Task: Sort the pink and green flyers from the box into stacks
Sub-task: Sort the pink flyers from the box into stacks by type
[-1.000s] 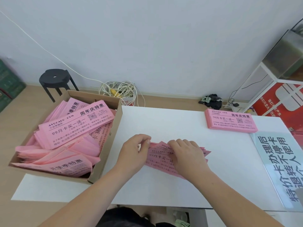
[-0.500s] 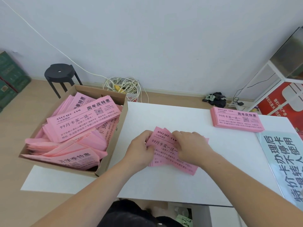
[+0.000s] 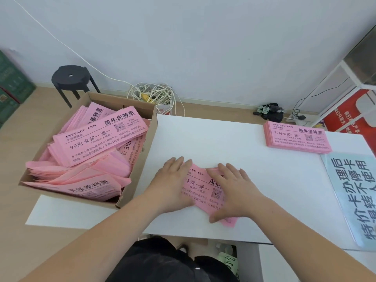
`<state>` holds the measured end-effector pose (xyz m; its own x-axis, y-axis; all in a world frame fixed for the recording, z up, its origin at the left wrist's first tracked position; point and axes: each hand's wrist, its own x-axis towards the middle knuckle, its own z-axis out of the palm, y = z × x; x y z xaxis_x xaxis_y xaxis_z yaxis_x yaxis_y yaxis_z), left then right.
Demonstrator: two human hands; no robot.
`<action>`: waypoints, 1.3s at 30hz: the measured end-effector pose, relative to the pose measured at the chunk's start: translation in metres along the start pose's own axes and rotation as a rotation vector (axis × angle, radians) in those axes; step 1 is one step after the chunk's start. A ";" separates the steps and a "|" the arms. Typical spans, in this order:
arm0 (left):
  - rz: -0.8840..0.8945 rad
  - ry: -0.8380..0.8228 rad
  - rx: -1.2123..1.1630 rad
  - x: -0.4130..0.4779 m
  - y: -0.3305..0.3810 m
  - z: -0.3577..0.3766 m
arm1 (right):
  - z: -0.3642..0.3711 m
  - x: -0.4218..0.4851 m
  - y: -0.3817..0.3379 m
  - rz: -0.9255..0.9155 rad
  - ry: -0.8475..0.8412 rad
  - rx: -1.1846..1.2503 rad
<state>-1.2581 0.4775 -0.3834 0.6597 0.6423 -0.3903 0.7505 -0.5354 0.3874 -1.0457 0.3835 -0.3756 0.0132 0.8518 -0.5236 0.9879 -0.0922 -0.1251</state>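
Dark clothing point(image 3: 162, 261): nearest, at the bottom edge, between two bare forearms.

Left hand point(image 3: 173, 180): released and flat, fingers straight and together, pressed palm-down on the left end of the pink flyer bundle point(image 3: 201, 186).

Right hand point(image 3: 234, 190): likewise flat and unclenched, fingers straight, thumb spread toward the near edge, pressed on the right part of the same bundle.

Pink flyer bundle: flat on the white table point(image 3: 223, 143) near its front edge, under and between both hands. Printed middle strip showing in the gap between them. Slightly fanned edges past the fingertips, one corner sticking out just beyond the right thumb.

Cardboard box point(image 3: 140, 165): open-topped, just left of the bundle, beside the left hand, at the table's left edge. Filled with loose pink flyers point(image 3: 97, 139) lying at mixed angles, one face-up on top.

Laminated blue sign point(image 3: 352, 190): flat on the table's right side, well apart from the right hand.

Squared stack of pink flyers point(image 3: 297, 137): at the table's far right corner, well apart from both hands, print facing up.

Floor beyond: black stool point(image 3: 71, 78) behind the box, tangle of pale cable point(image 3: 154, 94) by the wall, dark heap point(image 3: 270, 111) farther right, green cartons point(image 3: 12, 86) at the left edge.

White shelf frame point(image 3: 345, 78): far right, red poster point(image 3: 350, 117) at its foot.
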 end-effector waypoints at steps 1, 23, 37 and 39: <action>0.085 -0.049 0.072 0.005 0.004 0.002 | 0.006 -0.001 0.000 -0.002 0.000 -0.049; 0.093 0.053 0.260 0.008 0.004 0.019 | 0.003 0.009 0.009 -0.130 0.012 -0.082; 0.140 -0.003 0.310 0.021 -0.005 0.002 | -0.012 0.021 0.018 -0.095 0.032 -0.090; 0.144 0.034 0.338 0.022 -0.005 0.001 | -0.011 0.021 0.017 -0.086 0.051 -0.101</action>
<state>-1.2478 0.4939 -0.3944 0.7622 0.5617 -0.3218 0.6243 -0.7692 0.1360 -1.0267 0.4053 -0.3795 -0.0670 0.8798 -0.4707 0.9962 0.0328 -0.0805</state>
